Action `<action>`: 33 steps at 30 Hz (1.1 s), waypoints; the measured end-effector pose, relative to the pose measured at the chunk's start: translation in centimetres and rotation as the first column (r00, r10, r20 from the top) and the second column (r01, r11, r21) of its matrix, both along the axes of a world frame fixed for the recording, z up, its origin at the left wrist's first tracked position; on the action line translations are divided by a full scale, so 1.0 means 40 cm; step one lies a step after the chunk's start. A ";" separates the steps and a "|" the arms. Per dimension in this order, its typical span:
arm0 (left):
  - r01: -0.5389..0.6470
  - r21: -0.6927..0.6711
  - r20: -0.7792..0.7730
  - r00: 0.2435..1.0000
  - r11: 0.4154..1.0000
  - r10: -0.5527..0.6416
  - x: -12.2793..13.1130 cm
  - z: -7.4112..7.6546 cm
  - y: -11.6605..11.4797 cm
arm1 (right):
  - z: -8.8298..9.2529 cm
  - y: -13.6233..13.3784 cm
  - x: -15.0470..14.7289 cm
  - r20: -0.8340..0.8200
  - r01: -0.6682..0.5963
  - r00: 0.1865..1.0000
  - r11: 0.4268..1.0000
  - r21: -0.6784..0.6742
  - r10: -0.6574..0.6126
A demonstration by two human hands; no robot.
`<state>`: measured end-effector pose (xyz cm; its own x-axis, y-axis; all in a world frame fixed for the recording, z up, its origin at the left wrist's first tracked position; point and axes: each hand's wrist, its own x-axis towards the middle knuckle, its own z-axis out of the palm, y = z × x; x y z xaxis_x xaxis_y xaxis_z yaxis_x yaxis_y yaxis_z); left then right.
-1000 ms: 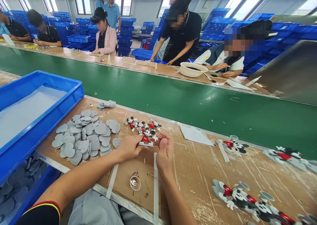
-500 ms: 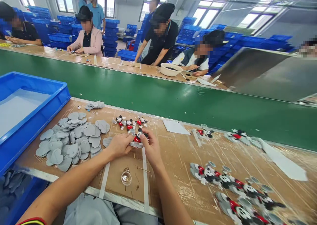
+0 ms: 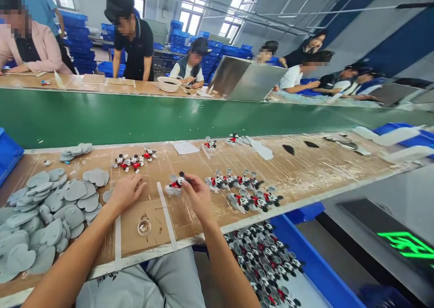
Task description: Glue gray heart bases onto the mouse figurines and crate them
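Note:
My right hand (image 3: 199,198) pinches a cartoon mouse figurine (image 3: 175,184) with black ears, a red body and a grey base, held above the brown tabletop. Close by, my left hand (image 3: 128,192) is empty, its fingers stretched over the board just in front of a small group of mouse figurines (image 3: 136,161). Left of that hand spreads a large pile of grey heart-shaped pieces (image 3: 50,208). A small clear cup (image 3: 144,226) stands on the board between my forearms. To the right of my right hand, several finished-looking figurines (image 3: 243,200) lie in rows.
Beyond the tabletop runs a green conveyor belt (image 3: 152,118), with people working along its far side. A blue crate (image 3: 305,262) holding many figurines sits below the right edge. Another blue crate (image 3: 8,156) is at far left. A white sheet (image 3: 186,148) lies near the belt.
The view has swung to the right. My left hand has let go of the figurine and moved apart from it, while my right hand has carried the figurine to the right.

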<state>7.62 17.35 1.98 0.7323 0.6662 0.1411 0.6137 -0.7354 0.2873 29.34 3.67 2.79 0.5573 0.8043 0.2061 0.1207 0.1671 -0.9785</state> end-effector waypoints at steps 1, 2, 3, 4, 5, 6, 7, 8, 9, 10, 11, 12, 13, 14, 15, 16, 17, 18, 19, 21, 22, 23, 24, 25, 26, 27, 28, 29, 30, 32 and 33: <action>0.001 -0.007 0.007 1.000 1.000 -0.001 0.000 -0.002 0.003 | -0.005 -0.054 0.023 0.021 0.080 0.997 0.997 -0.015 -0.080; 0.002 -0.012 0.015 1.000 1.000 -0.001 0.000 -0.005 0.006 | -0.013 -0.108 0.047 0.042 0.167 0.985 0.985 -0.036 -0.165; 0.003 -0.016 0.025 1.000 1.000 -0.003 0.000 -0.007 0.008 | -0.024 -0.158 0.070 0.069 0.271 0.961 0.961 -0.057 -0.267; 0.006 -0.020 0.038 0.999 1.000 -0.005 0.001 -0.009 0.009 | -0.038 -0.202 0.092 0.099 0.357 0.932 0.930 -0.090 -0.348; 0.008 -0.024 0.052 0.999 1.000 -0.006 0.001 -0.010 0.010 | -0.054 -0.239 0.112 0.139 0.454 0.888 0.884 -0.114 -0.439; 0.011 -0.027 0.066 0.998 1.000 -0.009 0.002 -0.011 0.010 | -0.070 -0.266 0.130 0.181 0.547 0.833 0.827 -0.126 -0.523; 0.017 -0.030 0.077 0.997 0.999 -0.015 0.002 -0.012 0.009 | -0.087 -0.285 0.145 0.224 0.614 0.783 0.778 -0.133 -0.580; 0.028 -0.032 0.084 0.996 0.999 -0.025 0.001 -0.013 0.008 | -0.103 -0.296 0.157 0.261 0.664 0.739 0.736 -0.132 -0.621; 0.042 -0.033 0.087 0.995 0.999 -0.039 0.000 -0.013 0.007 | -0.118 -0.299 0.165 0.289 0.697 0.706 0.706 -0.126 -0.646; 0.055 -0.033 0.086 0.995 0.998 -0.052 -0.003 -0.013 0.005 | -0.130 -0.298 0.170 0.304 0.714 0.687 0.690 -0.119 -0.660; 0.064 -0.031 0.088 0.994 0.997 -0.061 -0.007 -0.014 0.004 | -0.140 -0.293 0.173 0.318 0.724 0.675 0.681 -0.113 -0.666; 0.067 -0.029 0.093 0.994 0.997 -0.064 -0.013 -0.016 0.002 | -0.147 -0.287 0.173 0.335 0.730 0.666 0.676 -0.107 -0.667; 0.064 -0.030 0.102 0.993 0.998 -0.060 -0.020 -0.018 0.002 | -0.151 -0.281 0.172 0.358 0.732 0.659 0.674 -0.101 -0.662; 0.056 -0.033 0.114 0.992 0.998 -0.052 -0.029 -0.021 0.002 | -0.153 -0.276 0.169 0.387 0.733 0.650 0.674 -0.093 -0.654; 0.045 -0.040 0.128 0.991 0.998 -0.040 -0.038 -0.023 0.003 | -0.153 -0.272 0.165 0.414 0.732 0.643 0.675 -0.087 -0.644; 0.034 -0.050 0.142 0.989 0.998 -0.027 -0.047 -0.025 0.003 | -0.150 -0.271 0.160 0.435 0.729 0.640 0.679 -0.084 -0.634; 0.025 -0.060 0.154 0.988 0.998 -0.015 -0.056 -0.027 0.004 | -0.145 -0.271 0.154 0.447 0.723 0.642 0.685 -0.085 -0.623; 0.015 -0.071 0.164 0.986 0.997 -0.003 -0.063 -0.028 0.005 | -0.138 -0.273 0.148 0.454 0.716 0.647 0.692 -0.086 -0.613; 0.004 -0.081 0.172 0.985 0.997 0.010 -0.068 -0.028 0.005 | -0.129 -0.276 0.140 0.472 0.714 0.642 0.695 -0.080 -0.605; -0.013 -0.096 0.181 0.983 0.995 0.030 -0.072 -0.028 0.004 | -0.104 -0.282 0.122 0.534 0.732 0.587 0.681 -0.028 -0.609; -0.017 -0.105 0.186 0.982 0.994 0.037 -0.071 -0.028 0.003 | -0.088 -0.281 0.112 0.564 0.744 0.543 0.668 0.020 -0.622; -0.020 -0.114 0.192 0.980 0.993 0.042 -0.069 -0.028 0.002 | -0.072 -0.276 0.102 0.579 0.744 0.515 0.665 0.064 -0.632; -0.021 -0.124 0.198 0.979 0.992 0.046 -0.066 -0.028 0.001 | -0.056 -0.266 0.092 0.585 0.720 0.519 0.688 0.094 -0.623; -0.022 -0.133 0.204 0.978 0.991 0.049 -0.063 -0.029 0.000 | -0.040 -0.248 0.083 0.591 0.664 0.558 0.741 0.103 -0.583; -0.023 -0.143 0.210 0.976 0.990 0.053 -0.060 -0.031 -0.001 | -0.026 -0.222 0.074 0.600 0.572 0.622 0.815 0.092 -0.504; -0.024 -0.152 0.216 0.975 0.988 0.057 -0.058 -0.032 -0.001 | -0.015 -0.188 0.065 0.619 0.444 0.686 0.894 0.062 -0.383; -0.027 -0.162 0.221 0.973 0.986 0.063 -0.056 -0.034 -0.001 | -0.007 -0.146 0.057 0.640 0.308 0.726 0.951 0.023 -0.251; -0.031 -0.172 0.228 0.971 0.985 0.070 -0.056 -0.035 -0.001 | -0.004 -0.097 0.049 0.657 0.177 0.745 0.984 -0.030 -0.114; -0.032 -0.180 0.236 0.969 0.983 0.075 -0.055 -0.036 0.000 | -0.005 -0.044 0.040 0.671 0.070 0.741 0.993 -0.092 0.010; -0.031 -0.192 0.246 0.966 0.981 0.079 -0.056 -0.039 0.001 | -0.021 0.066 0.020 0.671 -0.093 0.707 0.970 -0.225 0.224; -0.029 -0.193 0.247 0.966 0.981 0.077 -0.056 -0.039 0.002 | -0.035 0.118 0.008 0.670 -0.144 0.679 0.949 -0.280 0.301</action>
<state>5.37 17.41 0.40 0.6522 0.7350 0.1858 0.5401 -0.6224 0.5664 29.66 8.38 1.40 0.1142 0.9502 0.2898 0.7628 0.1030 -0.6384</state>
